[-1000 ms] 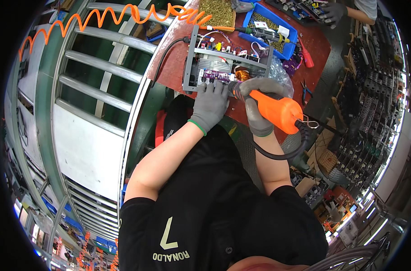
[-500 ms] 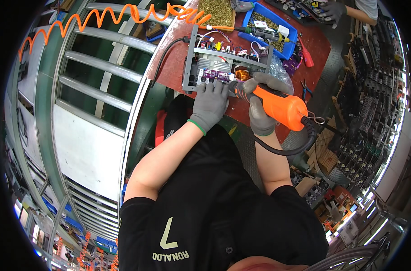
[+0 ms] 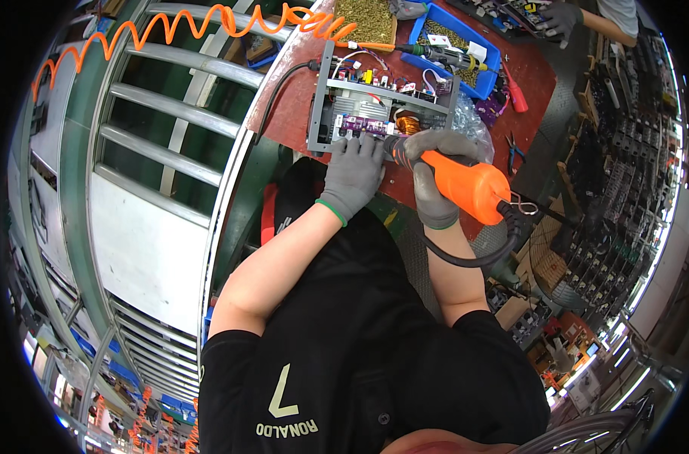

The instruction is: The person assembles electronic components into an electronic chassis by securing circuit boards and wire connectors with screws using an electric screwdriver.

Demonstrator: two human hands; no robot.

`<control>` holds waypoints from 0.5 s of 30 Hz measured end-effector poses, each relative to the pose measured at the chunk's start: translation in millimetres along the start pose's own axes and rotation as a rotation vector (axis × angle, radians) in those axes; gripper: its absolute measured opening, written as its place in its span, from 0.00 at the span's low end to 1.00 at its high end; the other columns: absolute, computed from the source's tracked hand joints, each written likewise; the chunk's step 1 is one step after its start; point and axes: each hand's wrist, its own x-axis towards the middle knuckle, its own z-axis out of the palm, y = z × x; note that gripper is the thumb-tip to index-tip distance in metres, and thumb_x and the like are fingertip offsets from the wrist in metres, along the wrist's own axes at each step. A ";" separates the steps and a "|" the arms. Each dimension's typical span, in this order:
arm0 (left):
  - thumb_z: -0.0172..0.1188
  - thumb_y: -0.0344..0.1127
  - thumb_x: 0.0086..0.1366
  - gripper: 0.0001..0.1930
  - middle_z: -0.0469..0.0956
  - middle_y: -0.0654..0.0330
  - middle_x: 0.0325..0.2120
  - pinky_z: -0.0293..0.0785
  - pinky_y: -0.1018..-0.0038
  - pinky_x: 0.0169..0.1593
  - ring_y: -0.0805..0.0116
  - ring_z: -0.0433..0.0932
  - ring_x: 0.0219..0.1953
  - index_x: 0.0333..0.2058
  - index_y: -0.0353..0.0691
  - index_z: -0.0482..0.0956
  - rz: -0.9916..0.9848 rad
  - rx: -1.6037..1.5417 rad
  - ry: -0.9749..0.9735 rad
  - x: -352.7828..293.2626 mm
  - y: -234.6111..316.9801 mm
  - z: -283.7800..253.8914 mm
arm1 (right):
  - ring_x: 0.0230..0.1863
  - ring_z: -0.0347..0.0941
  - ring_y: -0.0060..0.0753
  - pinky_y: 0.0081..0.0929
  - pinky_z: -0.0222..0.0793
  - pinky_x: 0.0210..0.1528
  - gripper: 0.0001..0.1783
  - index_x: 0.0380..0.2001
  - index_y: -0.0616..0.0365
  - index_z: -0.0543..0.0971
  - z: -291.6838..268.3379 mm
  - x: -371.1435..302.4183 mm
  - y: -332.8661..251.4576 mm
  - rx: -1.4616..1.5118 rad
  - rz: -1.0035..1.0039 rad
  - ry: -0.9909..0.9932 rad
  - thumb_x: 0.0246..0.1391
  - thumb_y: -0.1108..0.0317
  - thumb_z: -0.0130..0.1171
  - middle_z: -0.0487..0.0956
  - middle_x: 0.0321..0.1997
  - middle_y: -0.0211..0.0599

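Observation:
An open metal chassis [image 3: 319, 113] holds circuit boards, a heatsink and a copper coil [image 3: 407, 125]. It sits on the red worktop. My left hand [image 3: 352, 178], in a grey glove, rests at its near edge with fingers stretched out over a purple circuit board [image 3: 360, 125]; the fingertips' exact contact is hard to see. In my gloved right hand [image 3: 435, 193] is an orange electric screwdriver [image 3: 469, 181], the fingers wrapped round its body. Its dark front end points left toward the chassis's near side, close beside my left fingers. The bit's tip is hidden.
Behind the chassis are a blue bin [image 3: 490, 79] of screws with a second screwdriver [image 3: 443, 57] across it, and a tray of small brass-coloured parts [image 3: 366, 21]. Pliers [image 3: 515, 153] and a red-handled tool [image 3: 515, 91] lie right. A co-worker's gloved hand [image 3: 560, 21] works far right.
The screwdriver's rear end has shifted slightly toward me and left, with my right hand and the cable following. My left hand stays in about the same place.

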 end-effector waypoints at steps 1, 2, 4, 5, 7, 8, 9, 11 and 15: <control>0.56 0.46 0.61 0.22 0.71 0.57 0.46 0.62 0.59 0.55 0.60 0.71 0.49 0.51 0.42 0.73 -0.002 -0.004 0.006 -0.4 -0.2 0.4 | 0.36 0.75 0.29 0.27 0.74 0.41 0.17 0.36 0.60 0.71 0.0 0.3 -0.8 0.008 0.008 -0.013 0.41 0.89 0.53 0.76 0.36 0.38; 0.56 0.46 0.61 0.22 0.71 0.57 0.46 0.62 0.59 0.55 0.60 0.71 0.49 0.50 0.42 0.73 -0.004 -0.008 0.013 -0.8 -0.3 0.8 | 0.36 0.75 0.29 0.27 0.74 0.41 0.18 0.37 0.60 0.71 0.2 0.4 -1.2 0.016 0.016 -0.026 0.40 0.89 0.53 0.76 0.35 0.38; 0.56 0.46 0.61 0.22 0.71 0.57 0.46 0.62 0.59 0.55 0.60 0.71 0.49 0.50 0.42 0.73 -0.002 -0.016 0.000 0.6 0.6 -0.2 | 0.36 0.75 0.29 0.27 0.74 0.41 0.20 0.38 0.60 0.70 -1.8 -0.8 1.4 -0.001 -0.001 -0.020 0.40 0.90 0.53 0.76 0.36 0.38; 0.56 0.46 0.61 0.22 0.71 0.57 0.46 0.62 0.59 0.55 0.60 0.71 0.49 0.50 0.41 0.73 -0.001 -0.024 -0.014 1.3 1.0 -0.7 | 0.36 0.75 0.29 0.27 0.74 0.41 0.21 0.39 0.60 0.69 -2.9 -1.3 2.7 -0.017 -0.017 -0.014 0.40 0.90 0.53 0.76 0.36 0.39; 0.56 0.46 0.61 0.22 0.71 0.57 0.46 0.62 0.59 0.55 0.60 0.71 0.49 0.50 0.41 0.73 -0.002 -0.023 -0.011 0.9 0.8 -0.2 | 0.36 0.75 0.29 0.27 0.74 0.41 0.21 0.39 0.60 0.69 -2.0 -1.6 5.3 0.001 -0.024 -0.010 0.40 0.90 0.53 0.76 0.36 0.39; 0.56 0.46 0.61 0.22 0.71 0.57 0.46 0.62 0.59 0.55 0.60 0.71 0.49 0.50 0.42 0.73 -0.002 -0.023 -0.009 0.8 0.7 0.2 | 0.36 0.75 0.29 0.27 0.74 0.41 0.22 0.40 0.60 0.69 -1.7 -1.7 5.8 0.017 -0.030 -0.005 0.39 0.90 0.53 0.77 0.36 0.39; 0.56 0.46 0.61 0.22 0.71 0.57 0.46 0.62 0.59 0.55 0.60 0.71 0.49 0.50 0.42 0.73 -0.005 -0.022 -0.009 0.3 0.3 0.2 | 0.36 0.75 0.29 0.27 0.74 0.41 0.22 0.40 0.60 0.69 -1.0 -1.4 5.5 0.020 -0.030 -0.007 0.39 0.90 0.53 0.77 0.36 0.39; 0.56 0.46 0.61 0.22 0.71 0.57 0.46 0.62 0.58 0.56 0.60 0.71 0.49 0.50 0.42 0.73 -0.016 -0.028 -0.013 -0.6 -0.3 0.6 | 0.36 0.75 0.29 0.27 0.74 0.41 0.22 0.39 0.60 0.69 0.2 -0.3 3.9 -0.012 -0.025 -0.019 0.39 0.90 0.53 0.77 0.35 0.39; 0.56 0.46 0.61 0.22 0.71 0.57 0.47 0.62 0.58 0.56 0.60 0.71 0.49 0.50 0.42 0.73 -0.009 -0.033 0.001 -0.1 0.3 1.7 | 0.36 0.75 0.29 0.27 0.74 0.40 0.22 0.40 0.60 0.69 -1.4 0.7 2.2 -0.028 -0.018 -0.016 0.39 0.90 0.53 0.77 0.35 0.39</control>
